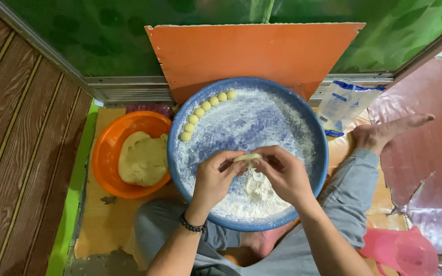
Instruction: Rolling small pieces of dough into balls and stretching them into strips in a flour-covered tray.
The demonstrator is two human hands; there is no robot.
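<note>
My left hand (215, 179) and my right hand (284, 174) meet over a big blue round tray (313, 122) dusted with flour. Both pinch one small piece of pale dough (248, 158) between the fingertips. A heap of flour (254, 197) lies in the tray just beneath them. Along the tray's far left rim, several small dough balls (205, 106) sit in a curved row. An orange bowl (109, 148) to the left of the tray holds a large lump of dough (142, 158).
An orange board (251, 51) leans upright behind the tray. A white and blue flour bag (343, 105) lies at the right. My bare foot (390, 130) rests beside it. A pink plastic jug (402, 250) is at lower right. Wooden planks (16, 143) run along the left.
</note>
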